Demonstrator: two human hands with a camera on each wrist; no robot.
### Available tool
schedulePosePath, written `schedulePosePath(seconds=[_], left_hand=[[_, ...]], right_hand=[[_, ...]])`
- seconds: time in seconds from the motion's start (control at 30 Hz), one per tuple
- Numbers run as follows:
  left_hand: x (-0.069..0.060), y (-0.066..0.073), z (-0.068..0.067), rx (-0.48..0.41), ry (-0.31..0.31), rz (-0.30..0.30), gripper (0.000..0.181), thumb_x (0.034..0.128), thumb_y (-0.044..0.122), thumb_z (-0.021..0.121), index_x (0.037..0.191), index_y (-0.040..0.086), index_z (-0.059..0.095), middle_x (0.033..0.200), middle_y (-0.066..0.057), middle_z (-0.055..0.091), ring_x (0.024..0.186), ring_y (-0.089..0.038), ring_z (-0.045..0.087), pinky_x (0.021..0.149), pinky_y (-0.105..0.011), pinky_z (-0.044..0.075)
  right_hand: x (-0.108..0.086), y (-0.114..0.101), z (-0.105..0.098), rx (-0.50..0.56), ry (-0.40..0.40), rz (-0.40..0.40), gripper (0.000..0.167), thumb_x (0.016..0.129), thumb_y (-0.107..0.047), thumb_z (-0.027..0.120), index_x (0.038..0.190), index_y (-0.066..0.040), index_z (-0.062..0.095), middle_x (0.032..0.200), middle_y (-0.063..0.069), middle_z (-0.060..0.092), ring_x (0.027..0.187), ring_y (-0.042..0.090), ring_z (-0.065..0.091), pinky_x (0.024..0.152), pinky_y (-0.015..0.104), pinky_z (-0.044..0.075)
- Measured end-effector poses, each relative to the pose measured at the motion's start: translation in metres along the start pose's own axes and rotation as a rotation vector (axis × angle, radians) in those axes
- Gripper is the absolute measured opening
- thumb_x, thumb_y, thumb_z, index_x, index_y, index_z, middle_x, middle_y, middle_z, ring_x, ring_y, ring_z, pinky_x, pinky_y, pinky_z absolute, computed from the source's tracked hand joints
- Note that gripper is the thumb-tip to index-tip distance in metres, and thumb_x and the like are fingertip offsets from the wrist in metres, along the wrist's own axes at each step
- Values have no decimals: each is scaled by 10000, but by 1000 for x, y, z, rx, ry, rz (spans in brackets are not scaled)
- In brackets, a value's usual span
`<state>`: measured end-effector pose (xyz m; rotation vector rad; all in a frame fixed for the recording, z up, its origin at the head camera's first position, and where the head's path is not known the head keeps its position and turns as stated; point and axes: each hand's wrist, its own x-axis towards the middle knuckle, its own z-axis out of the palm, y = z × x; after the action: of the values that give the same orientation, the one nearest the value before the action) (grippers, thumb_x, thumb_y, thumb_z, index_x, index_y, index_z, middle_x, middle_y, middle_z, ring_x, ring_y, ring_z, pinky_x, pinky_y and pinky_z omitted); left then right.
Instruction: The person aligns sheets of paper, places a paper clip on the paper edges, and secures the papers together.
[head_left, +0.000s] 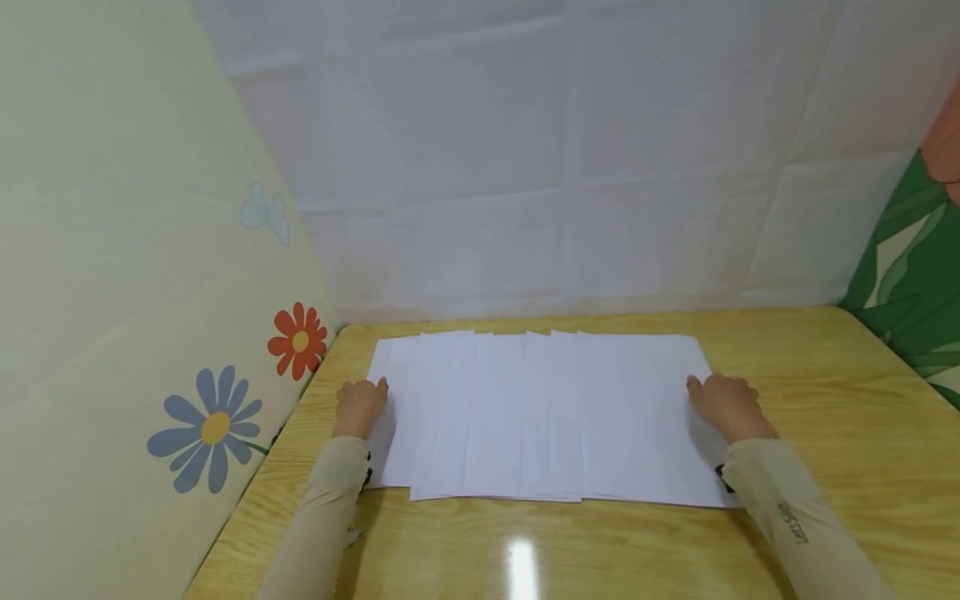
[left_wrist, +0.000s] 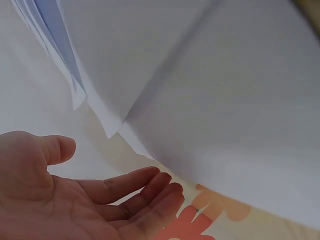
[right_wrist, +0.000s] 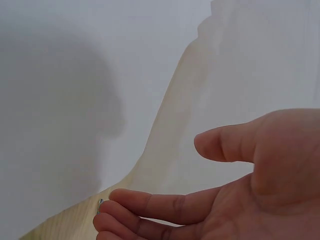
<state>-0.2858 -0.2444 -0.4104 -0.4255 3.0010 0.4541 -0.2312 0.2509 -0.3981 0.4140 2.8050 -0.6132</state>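
Note:
Several overlapping sheets of white paper [head_left: 510,417] lie fanned out in a wide row on the wooden table. At the row's left end is my left hand [head_left: 360,408]; its thumb and loosely bent fingers stand apart in the left wrist view, close to the paper edges [left_wrist: 200,100]. My right hand [head_left: 731,404] is at the right end, thumb raised. In the right wrist view its fingers [right_wrist: 165,207] are extended just beside the paper edge [right_wrist: 135,90], with nothing between thumb and fingers. Whether the fingertips touch the paper is hard to tell.
The wooden table [head_left: 480,542] extends in front of the sheets and to their right. Behind it hangs a white creased cloth [head_left: 562,167]. A pale wall covering with flowers [head_left: 217,429] stands close on the left, and a green leaf print [head_left: 918,275] on the right.

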Motion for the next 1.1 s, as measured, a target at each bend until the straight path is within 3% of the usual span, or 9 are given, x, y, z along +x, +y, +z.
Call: schedulePosePath(seconds=[0.13, 0.3, 0.57, 0.8, 1.1], left_hand=[[2, -3, -1, -2, -42, -12, 595, 1042, 281, 289, 1121, -269, 502, 1114, -452, 425, 1093, -517, 408, 910, -561, 391], [5, -4, -4, 3, -91, -32, 584, 1041, 274, 284, 1153, -265, 481, 1113, -449, 428, 1096, -526, 396, 930, -556, 364], [13, -10, -8, 5, -128, -18, 592, 1035, 274, 279, 1178, -268, 467, 1149, -466, 436, 1100, -532, 395, 954, -568, 323], [20, -15, -12, -62, -187, -89, 607, 1035, 312, 279, 1270, -231, 412, 1221, -465, 361, 1169, -545, 342, 960, -599, 335], [26, -15, -13, -31, -199, -84, 604, 1034, 310, 281, 1269, -231, 411, 1257, -446, 387, 1168, -536, 366, 988, -578, 320]], right_hand=[[1, 0, 0, 16, -21, 46, 602, 1033, -233, 230, 1179, 338, 353, 1168, 548, 281, 1111, 616, 327, 908, 618, 363], [3, 3, -1, -10, -27, 35, 598, 1027, -223, 231, 1164, 344, 362, 1182, 560, 279, 1129, 640, 315, 946, 632, 333], [2, 6, 0, -30, -35, 37, 602, 1026, -226, 238, 1167, 348, 355, 1187, 558, 302, 1130, 647, 322, 959, 630, 333], [3, 5, -1, -35, -42, 53, 595, 1024, -222, 224, 1190, 337, 345, 1232, 557, 278, 1162, 658, 296, 992, 643, 303], [3, 6, -1, -22, -36, 55, 587, 1026, -218, 238, 1187, 334, 352, 1242, 533, 305, 1151, 630, 328, 998, 630, 299]])
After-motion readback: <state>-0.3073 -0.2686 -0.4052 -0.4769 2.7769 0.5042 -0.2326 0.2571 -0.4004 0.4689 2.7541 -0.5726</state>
